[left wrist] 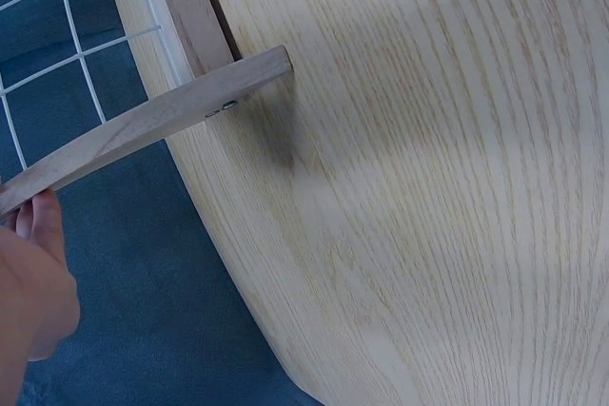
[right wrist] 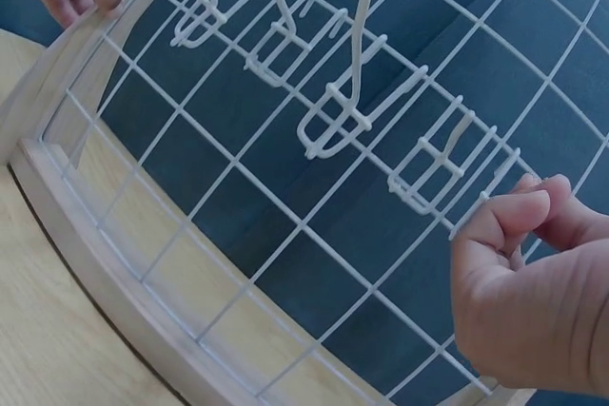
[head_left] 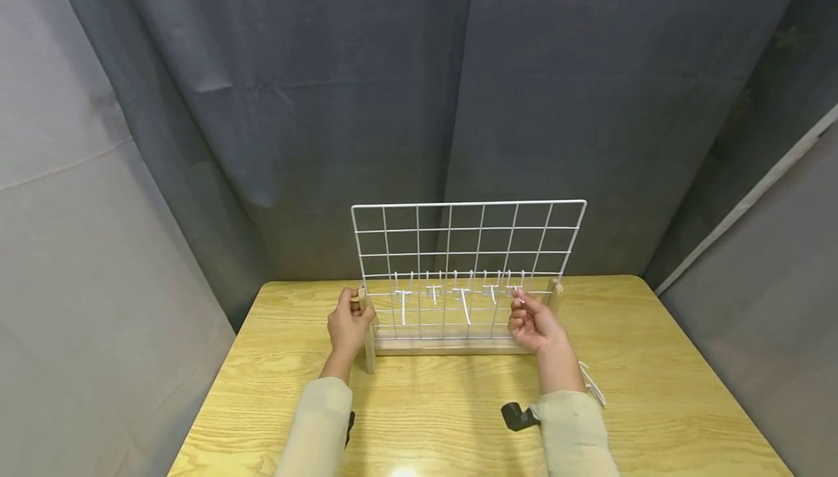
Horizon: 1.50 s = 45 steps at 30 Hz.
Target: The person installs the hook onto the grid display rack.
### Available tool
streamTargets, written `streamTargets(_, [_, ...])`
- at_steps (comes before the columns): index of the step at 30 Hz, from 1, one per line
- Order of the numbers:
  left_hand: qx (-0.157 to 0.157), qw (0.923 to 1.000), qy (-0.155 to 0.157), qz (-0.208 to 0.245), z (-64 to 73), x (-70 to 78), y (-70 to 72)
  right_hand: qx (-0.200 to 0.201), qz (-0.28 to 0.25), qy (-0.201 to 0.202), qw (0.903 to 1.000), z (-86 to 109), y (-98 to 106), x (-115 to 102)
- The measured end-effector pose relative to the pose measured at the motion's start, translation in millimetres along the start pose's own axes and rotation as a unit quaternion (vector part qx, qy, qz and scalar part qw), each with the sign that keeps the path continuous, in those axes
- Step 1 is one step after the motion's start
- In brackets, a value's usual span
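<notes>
A white wire grid panel (head_left: 468, 203) stands upright in a wooden stand (head_left: 452, 347). Several white wire hooks hang in a row on one of its horizontal wires, among them a long-pronged hook (right wrist: 360, 54) and a shorter hook (right wrist: 284, 9). At the right end of that row, my right hand (head_left: 537, 328) pinches another wire hook (right wrist: 502, 173) between thumb and fingers, against the grid; the fingers partly hide it. My left hand (head_left: 349, 323) grips the top of the stand's left wooden post (left wrist: 152, 125), fingers on one side and thumb on the other.
Loose white hooks (head_left: 593, 386) lie on the wood-grain table (head_left: 419, 411), right of my right forearm. Dark curtains (head_left: 353, 99) hang behind the table, with paler cloth at both sides. A black strap piece (head_left: 519, 417) sticks out from my right sleeve.
</notes>
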<state>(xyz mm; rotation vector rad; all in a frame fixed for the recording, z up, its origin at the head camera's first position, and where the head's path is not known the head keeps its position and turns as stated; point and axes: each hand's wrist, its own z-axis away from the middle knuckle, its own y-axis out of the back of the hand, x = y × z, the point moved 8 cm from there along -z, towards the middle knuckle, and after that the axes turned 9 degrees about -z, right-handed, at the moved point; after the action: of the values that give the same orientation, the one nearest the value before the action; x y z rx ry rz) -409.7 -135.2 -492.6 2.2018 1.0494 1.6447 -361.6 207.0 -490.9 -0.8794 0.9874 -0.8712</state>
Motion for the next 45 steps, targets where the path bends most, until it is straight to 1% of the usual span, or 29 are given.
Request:
streamTargets(2, [-0.001, 1.0000, -0.001, 0.000, 0.1, 0.3, -0.2, 0.004, 0.008, 0.008, 0.9999, 0.3, 3.2, -0.3])
streamTargets(4, [-0.001, 1.0000, -0.001, 0.001, 0.2, 0.0, -0.2, -0.002, 0.015, 0.013, 0.9998, 1.8, 4.6, -0.2])
streamTargets(8, [0.001, 1.0000, -0.003, 0.004, 0.9, -1.2, 0.3, -0.038, 0.042, 0.033, 0.9978, 9.3, 5.5, -2.0])
streamTargets(12, [-0.004, 1.0000, 0.000, 0.003, 1.2, -2.2, -0.3, -0.076, 0.079, 0.051, 0.9927, 19.2, 7.0, -2.2])
streamTargets(15, [-0.004, 1.0000, 0.002, 0.005, 1.0, -2.5, 0.2, -0.086, 0.107, 0.055, 0.9891, 24.6, 9.8, 0.7])
streamTargets(17, [-0.002, 1.0000, 0.000, 0.004, 1.0, -2.8, 0.4, -0.073, 0.130, 0.064, 0.9868, 27.9, 13.4, 2.4])
streamTargets(20, [-0.002, 1.0000, 0.000, 0.003, 0.9, -3.3, -0.2, -0.022, 0.172, 0.093, 0.9804, 33.1, 21.9, 2.4])
streamTargets(21, [-0.003, 1.0000, 0.000, 0.004, 0.8, -3.6, -0.8, -0.003, 0.185, 0.104, 0.9772, 35.1, 24.3, 2.3])
streamTargets(24, [-0.005, 1.0000, 0.002, 0.004, 0.7, -3.9, -2.2, 0.051, 0.226, 0.139, 0.9629, 40.0, 32.0, 2.3])
streamTargets(27, [-0.004, 1.0000, 0.002, 0.003, 1.0, -4.5, -2.5, 0.081, 0.252, 0.161, 0.9508, 45.3, 36.9, 5.8])
streamTargets(28, [-0.003, 1.0000, 0.003, 0.002, 1.1, -4.8, -2.5, 0.087, 0.259, 0.165, 0.9476, 47.1, 38.3, 7.2])
streamTargets(29, [-0.003, 1.0000, 0.003, 0.001, 1.4, -5.1, -2.4, 0.089, 0.261, 0.169, 0.9464, 49.1, 39.5, 8.4])
streamTargets(34, [-0.004, 1.0000, 0.005, -0.001, 0.9, -5.8, -2.3, 0.097, 0.262, 0.177, 0.9437, 58.5, 44.6, 10.2])
streamTargets(36, [-0.004, 1.0000, 0.002, 0.000, 0.4, -4.7, -1.9, 0.101, 0.263, 0.179, 0.9426, 62.0, 47.6, 9.4])
streamTargets(38, [-0.002, 1.0000, -0.005, -0.001, -0.2, -3.5, -1.2, 0.105, 0.272, 0.180, 0.9393, 65.4, 50.1, 8.7])
streamTargets(41, [-0.001, 1.0000, -0.010, -0.001, -0.9, -2.0, -0.4, 0.113, 0.294, 0.188, 0.9302, 70.4, 53.9, 7.0])
streamTargets(45, [-0.003, 1.0000, -0.009, -0.002, -1.9, -1.4, -0.4, 0.130, 0.330, 0.211, 0.9110, 76.9, 59.8, 2.7])
